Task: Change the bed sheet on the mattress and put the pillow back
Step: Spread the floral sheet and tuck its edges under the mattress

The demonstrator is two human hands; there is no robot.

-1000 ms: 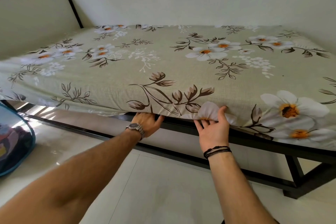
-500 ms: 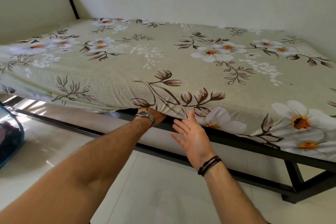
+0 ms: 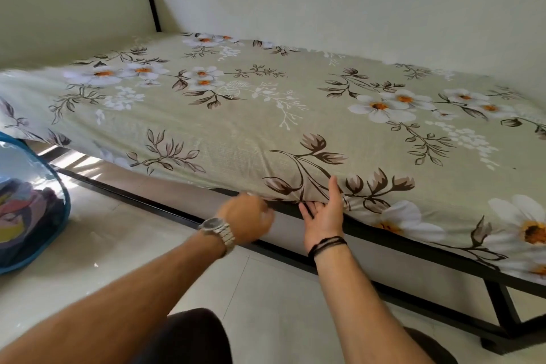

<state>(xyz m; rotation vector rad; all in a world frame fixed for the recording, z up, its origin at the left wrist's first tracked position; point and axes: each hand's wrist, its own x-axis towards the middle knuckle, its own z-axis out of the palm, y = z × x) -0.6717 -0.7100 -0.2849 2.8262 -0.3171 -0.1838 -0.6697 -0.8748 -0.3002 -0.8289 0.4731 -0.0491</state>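
Note:
A green sheet with white and orange flowers [image 3: 266, 115] covers the mattress, drawn smooth over the top and down the near side. My right hand [image 3: 323, 213] is at the sheet's lower edge: its thumb lies up against the mattress side and its straight fingers reach under the hem, fingertips hidden. My left hand [image 3: 248, 216], with a metal watch on the wrist, hovers just left of it in front of the edge. It is blurred and its fingers are turned away from me. No pillow is in view.
The black metal bed frame [image 3: 413, 278] runs under the mattress, with a leg at the lower right. A padded headboard [image 3: 74, 9] stands at the left and a wall runs behind the bed. A blue mesh laundry bag [image 3: 32, 216] with clothes sits on the tiled floor at left.
My left hand has come out from under the mattress edge. My right hand has moved back to the hem and slipped its fingers under it. My view has shifted to the right.

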